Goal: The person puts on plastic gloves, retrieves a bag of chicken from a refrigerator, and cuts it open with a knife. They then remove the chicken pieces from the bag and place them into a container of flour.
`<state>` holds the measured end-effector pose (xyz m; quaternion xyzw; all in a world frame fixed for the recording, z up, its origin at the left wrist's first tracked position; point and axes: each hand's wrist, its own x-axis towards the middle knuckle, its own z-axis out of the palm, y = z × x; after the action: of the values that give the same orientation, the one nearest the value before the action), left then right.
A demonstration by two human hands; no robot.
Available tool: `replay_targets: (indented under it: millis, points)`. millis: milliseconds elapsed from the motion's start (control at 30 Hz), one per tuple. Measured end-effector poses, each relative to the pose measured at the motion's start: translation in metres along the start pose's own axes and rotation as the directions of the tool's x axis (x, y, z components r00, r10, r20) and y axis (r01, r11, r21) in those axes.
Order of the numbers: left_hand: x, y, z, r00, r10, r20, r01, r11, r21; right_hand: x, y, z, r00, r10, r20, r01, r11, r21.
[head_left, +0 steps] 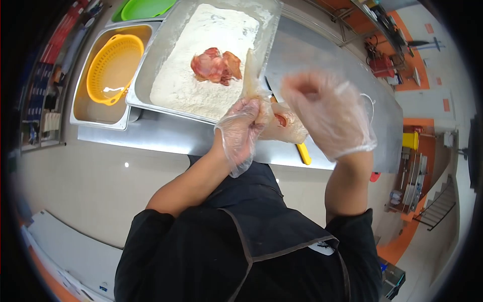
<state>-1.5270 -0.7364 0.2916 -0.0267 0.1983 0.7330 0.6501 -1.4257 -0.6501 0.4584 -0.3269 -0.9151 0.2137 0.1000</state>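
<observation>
1. The right hand point(323, 106), gloved and blurred, is raised off to the right of the bag, fingers curled; I cannot tell whether its grip is closed on anything.
2. The left hand point(241, 120), also gloved, has its grip clamped around the gathered neck of a clear plastic bag point(296, 130).
3. The bag is at the near edge of the tabletop point(151, 135). Its filled body, with something red inside, lies to the right of the left grip, long axis running roughly sideways towards the right hand; its loose end points away from the person. The left hand is nearer, touching it.
4. A yellow handle point(304, 154) shows just beside the bag.
5. Beyond the left hand, a metal tray point(168, 109) holds white powder point(176, 88) with raw meat point(214, 65) on top.
6. Left of it, a yellow basket point(92, 75) sits in a steel pan point(95, 121).
</observation>
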Motion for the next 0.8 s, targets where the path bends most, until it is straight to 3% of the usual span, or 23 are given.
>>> replay_targets:
  millis: [67, 100, 167, 233, 267, 333, 367, 633, 800]
  points:
    - [-0.003, 0.0, 0.005, 0.998, 0.023, -0.065, -0.022, 1.0, 0.011, -0.009, 0.006, 0.005, 0.948, 0.098, 0.302, -0.055, 0.988, -0.147]
    - [-0.004, -0.002, 0.007, 0.998, 0.029, -0.049, -0.024, 0.995, 0.093, -0.007, 0.014, 0.014, 0.947, 0.089, 0.31, -0.044, 0.988, -0.148]
    - [-0.004, -0.004, 0.009, 0.999, 0.028, -0.031, -0.022, 0.984, 0.176, 0.0, 0.039, 0.039, 0.754, 0.158, 0.637, 0.203, 0.866, -0.456]
    - [-0.005, -0.006, 0.012, 0.998, 0.013, 0.055, -0.028, 0.958, 0.285, 0.014, 0.065, 0.065, 0.565, 0.263, 0.782, 0.282, 0.83, -0.482]
    - [-0.005, -0.007, 0.011, 0.998, 0.012, 0.056, -0.027, 0.958, 0.286, 0.011, 0.065, 0.077, 0.566, 0.263, 0.781, 0.28, 0.83, -0.483]
    - [-0.004, -0.009, 0.007, 1.0, -0.018, -0.002, 0.018, 0.977, 0.212, 0.007, 0.059, 0.095, 0.666, 0.376, 0.644, -0.097, 0.9, -0.425]
    - [-0.004, -0.009, 0.005, 1.0, -0.018, -0.003, 0.018, 0.977, 0.214, 0.009, 0.064, 0.103, 0.698, 0.373, 0.611, -0.151, 0.911, -0.383]
    - [-0.004, -0.011, 0.005, 0.99, 0.02, -0.137, 0.01, 0.978, 0.209, 0.013, 0.086, 0.124, 0.786, 0.249, 0.566, -0.12, 0.959, -0.257]
    - [-0.004, -0.008, 0.001, 0.999, 0.002, -0.051, 0.009, 0.977, 0.215, 0.014, 0.081, 0.121, 0.791, 0.243, 0.561, -0.131, 0.964, -0.234]
